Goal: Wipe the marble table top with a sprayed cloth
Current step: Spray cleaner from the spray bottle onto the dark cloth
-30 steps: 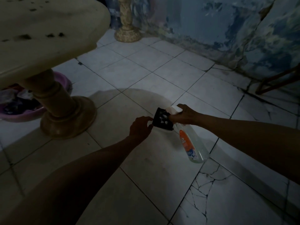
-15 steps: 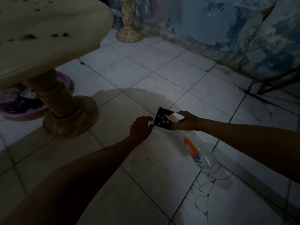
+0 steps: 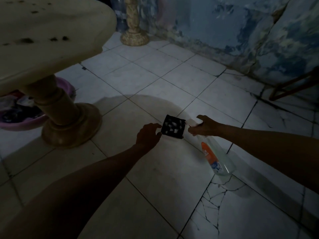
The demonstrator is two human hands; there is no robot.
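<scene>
A small dark square cloth (image 3: 173, 127) with pale patches hangs over the floor tiles, and my left hand (image 3: 148, 135) pinches its left edge. My right hand (image 3: 205, 125) grips the white trigger head of a clear spray bottle (image 3: 217, 158) with an orange label. The nozzle points at the cloth from the right and the bottle's body slants down to the right. The cream marble table top (image 3: 50, 37), speckled with dark spots, fills the upper left on a thick pedestal (image 3: 57, 107).
A purple basin (image 3: 22, 119) with items sits behind the table's pedestal. A second stone pedestal (image 3: 133, 31) stands at the back by the peeling blue wall. A wooden frame (image 3: 296, 85) leans at the right. The floor tiles are cracked at the lower right.
The bottle's body has dropped lower and its nozzle has drawn slightly back from the cloth. My left hand keeps the cloth in about the same place.
</scene>
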